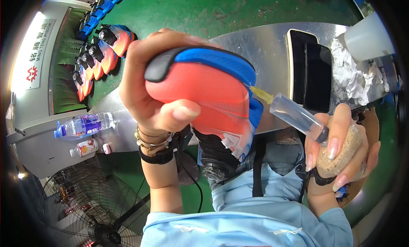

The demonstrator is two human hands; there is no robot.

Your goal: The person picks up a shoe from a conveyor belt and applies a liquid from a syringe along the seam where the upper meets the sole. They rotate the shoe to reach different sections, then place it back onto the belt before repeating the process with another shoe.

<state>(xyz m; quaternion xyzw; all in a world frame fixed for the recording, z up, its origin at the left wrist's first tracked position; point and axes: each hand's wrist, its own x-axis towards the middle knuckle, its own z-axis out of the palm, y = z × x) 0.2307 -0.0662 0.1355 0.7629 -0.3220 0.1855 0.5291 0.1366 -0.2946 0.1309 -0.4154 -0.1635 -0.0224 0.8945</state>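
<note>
My left hand (140,87) is wrapped around the toe end of a red-orange shoe (200,91) with a blue and black sole. The shoe is tilted on its side above my lap, its dark ankle part hanging down. In my right hand (338,136) is a clear syringe (294,116) with a yellow needle tip (262,93). That tip reaches the edge of the blue sole; whether it touches cannot be seen for certain. Against the palm of the same hand sits a beige, grainy block (346,151), pressed under the fingers.
A metal table (268,47) carries a dark phone (318,76), a pale-edged device under it, crumpled white tissue (347,72) and a white tub (368,36). Leftward are a water bottle (87,125), a small bottle (84,148), several shoes (100,59) and a fan (102,230).
</note>
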